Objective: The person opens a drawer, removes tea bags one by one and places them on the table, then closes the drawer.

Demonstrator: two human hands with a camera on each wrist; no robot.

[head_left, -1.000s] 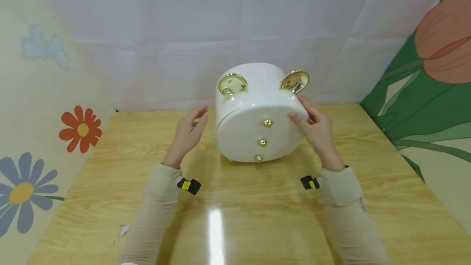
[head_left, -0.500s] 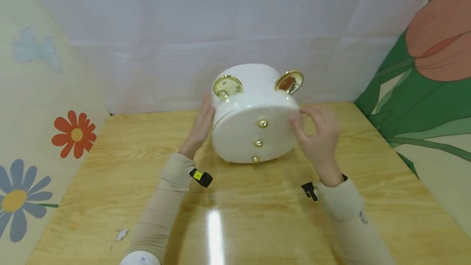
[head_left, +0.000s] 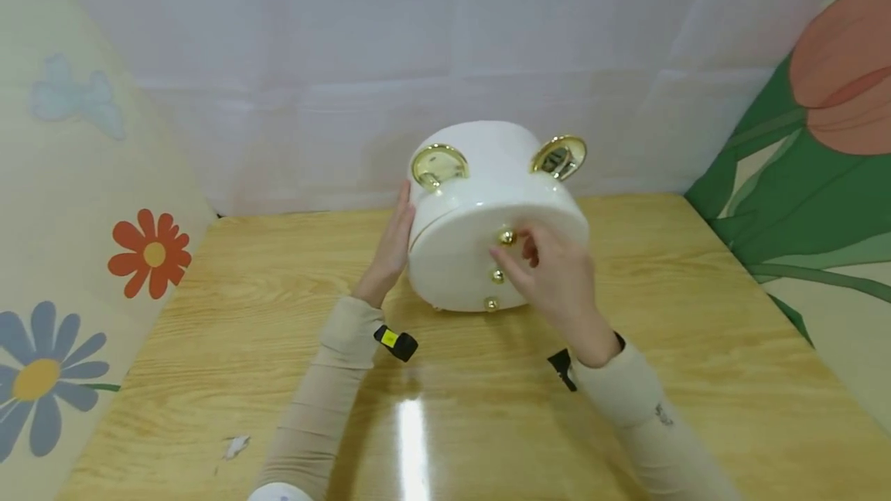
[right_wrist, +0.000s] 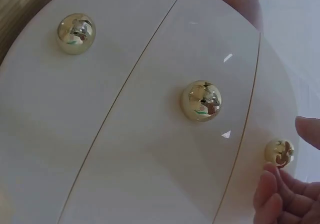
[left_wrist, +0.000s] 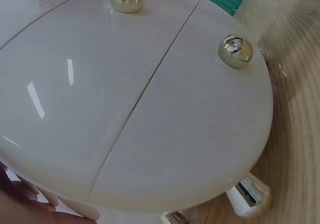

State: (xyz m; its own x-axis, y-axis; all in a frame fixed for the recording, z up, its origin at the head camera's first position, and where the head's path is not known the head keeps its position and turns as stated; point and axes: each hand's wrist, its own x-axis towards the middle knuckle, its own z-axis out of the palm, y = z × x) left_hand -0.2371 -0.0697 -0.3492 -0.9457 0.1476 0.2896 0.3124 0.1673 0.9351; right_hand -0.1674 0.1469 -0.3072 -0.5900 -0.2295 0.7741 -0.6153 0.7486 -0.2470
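Note:
A white rounded drawer box point(head_left: 459, 253) stands on the wooden table, with gold ear-like discs point(head_left: 440, 166) on top. Seams split its front into drawers, each with a round gold knob. My left hand point(head_left: 391, 250) rests along the box's left side, fingers extended; its fingers point(left_wrist: 35, 201) show low in the left wrist view. In front of the box, my right hand point(head_left: 553, 273) is at the top knob point(right_wrist: 279, 153). Its fingertips lie right beside that knob, while the thumb point(right_wrist: 309, 130) stands apart from it. The middle knob point(right_wrist: 201, 101) and bottom knob point(right_wrist: 76, 33) are untouched.
Behind the wooden table point(head_left: 278, 277) hangs a white cloth point(head_left: 292, 76). Painted flower panels point(head_left: 149, 253) flank both sides. A small pale patch point(head_left: 237, 447) marks the tabletop at front left. Gold feet point(left_wrist: 250, 194) support the box.
My left hand has come in from the left to the box's side. The right hand has left the upper right edge and moved leftward to the top knob. The drawers look unchanged.

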